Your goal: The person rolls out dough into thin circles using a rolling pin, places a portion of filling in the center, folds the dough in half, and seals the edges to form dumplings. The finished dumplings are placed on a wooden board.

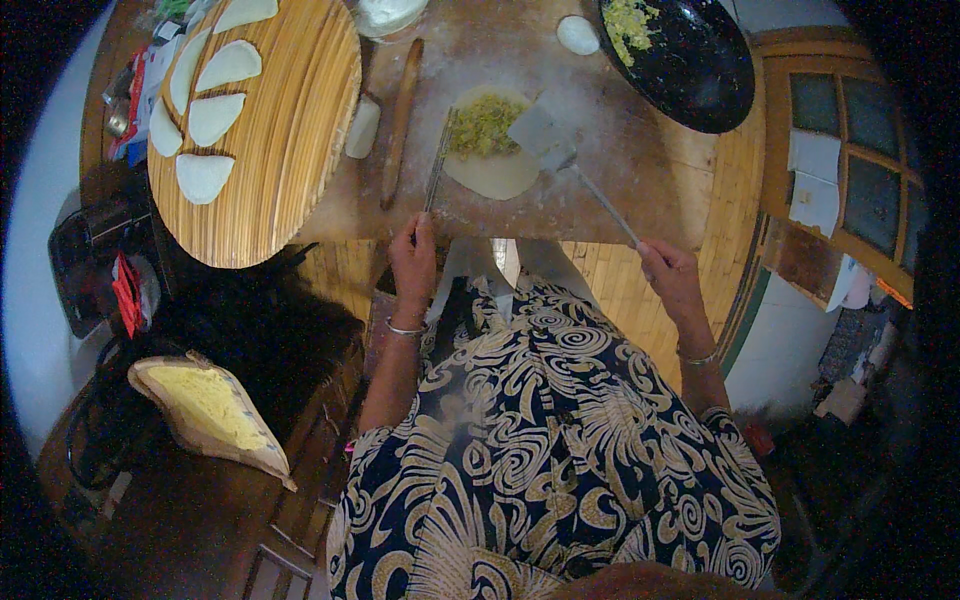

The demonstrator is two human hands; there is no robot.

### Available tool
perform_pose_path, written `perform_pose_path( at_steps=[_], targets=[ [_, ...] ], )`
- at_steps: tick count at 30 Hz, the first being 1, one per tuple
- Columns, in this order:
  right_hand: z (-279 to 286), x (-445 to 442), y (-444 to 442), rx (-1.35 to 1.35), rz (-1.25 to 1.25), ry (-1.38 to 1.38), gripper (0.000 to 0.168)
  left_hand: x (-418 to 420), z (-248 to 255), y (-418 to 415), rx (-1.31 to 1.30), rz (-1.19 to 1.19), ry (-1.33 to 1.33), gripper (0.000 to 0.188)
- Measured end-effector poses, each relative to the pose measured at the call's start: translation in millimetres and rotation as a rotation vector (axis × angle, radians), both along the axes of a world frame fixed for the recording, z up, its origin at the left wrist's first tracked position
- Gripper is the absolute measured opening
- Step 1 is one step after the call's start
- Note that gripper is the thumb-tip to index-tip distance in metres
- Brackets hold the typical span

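A round of rolled dough (495,180) lies on the floured wooden table. Chopped green-yellow filling (487,124) covers its far half. My left hand (412,259) grips a pair of chopsticks (439,165), whose tips reach the filling's left edge. In my right hand (666,271) is the handle of a metal spatula (536,131); its blade rests over the right side of the filling and hides part of it. To the left, a rolling pin (402,124) lies lengthwise beside a pale block of dough (363,129).
Several folded half-moon dough pieces (217,120) lie on a round slatted board (292,150), which overhangs the table's front edge. A black pan (682,67) with filling stands at the far right, near a small dough ball (577,35). Behind the rolling pin is a bowl of flour (390,11).
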State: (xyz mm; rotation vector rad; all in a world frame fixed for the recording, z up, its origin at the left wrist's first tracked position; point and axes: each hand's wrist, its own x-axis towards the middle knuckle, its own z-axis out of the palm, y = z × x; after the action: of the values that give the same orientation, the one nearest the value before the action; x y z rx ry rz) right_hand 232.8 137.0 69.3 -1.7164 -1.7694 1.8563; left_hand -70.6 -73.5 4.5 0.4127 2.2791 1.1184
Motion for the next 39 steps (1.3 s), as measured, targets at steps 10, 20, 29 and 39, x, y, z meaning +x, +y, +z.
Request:
perform_pose_path(
  at_steps=[10,20,29,39],
  targets=[
    [6.1,-4.8,-0.4,0.082,-0.047,0.041,0.021,9.4,-8.1,-6.4,0.034,-0.102,0.241,0.020],
    [5.7,-12.9,5.5,0.162,0.029,0.031,0.023,6.0,8.6,-10.8,-0.065,-0.056,0.184,0.020],
    [11.9,-27.5,5.8,0.168,0.048,-0.019,0.025,-3.0,-2.4,6.7,-0.031,-0.049,0.378,0.021],
    [16.2,-27.6,4.6,0.161,0.036,-0.045,0.024,14.3,-5.7,26.5,0.050,-0.157,0.501,0.019]
  ],
)
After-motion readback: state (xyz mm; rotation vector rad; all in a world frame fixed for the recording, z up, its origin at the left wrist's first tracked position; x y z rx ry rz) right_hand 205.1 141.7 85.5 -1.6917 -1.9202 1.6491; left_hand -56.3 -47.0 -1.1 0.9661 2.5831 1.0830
